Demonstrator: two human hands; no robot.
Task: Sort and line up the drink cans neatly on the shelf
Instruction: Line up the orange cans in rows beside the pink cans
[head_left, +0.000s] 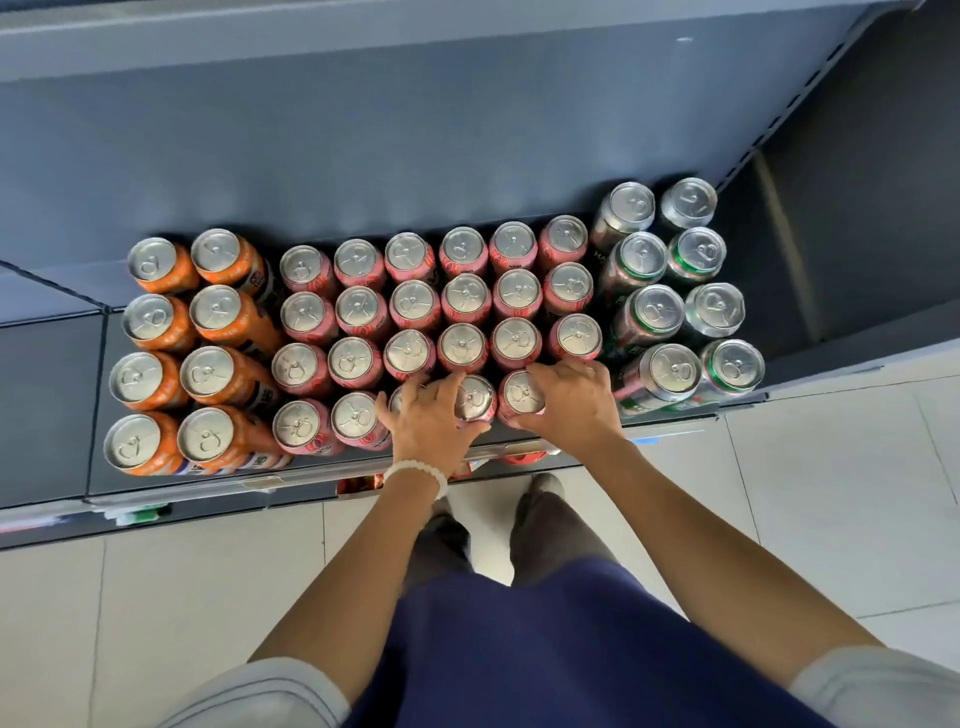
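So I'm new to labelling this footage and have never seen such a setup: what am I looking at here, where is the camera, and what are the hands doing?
There is no machine here: a person wears one camera on the head, looking down at their own arms. Below is a grey shelf packed with upright drink cans seen from the top: orange cans on the left, pink cans in the middle, green and silver cans on the right. In the front row, the left hand grips one pink can and the right hand grips the pink can beside it.
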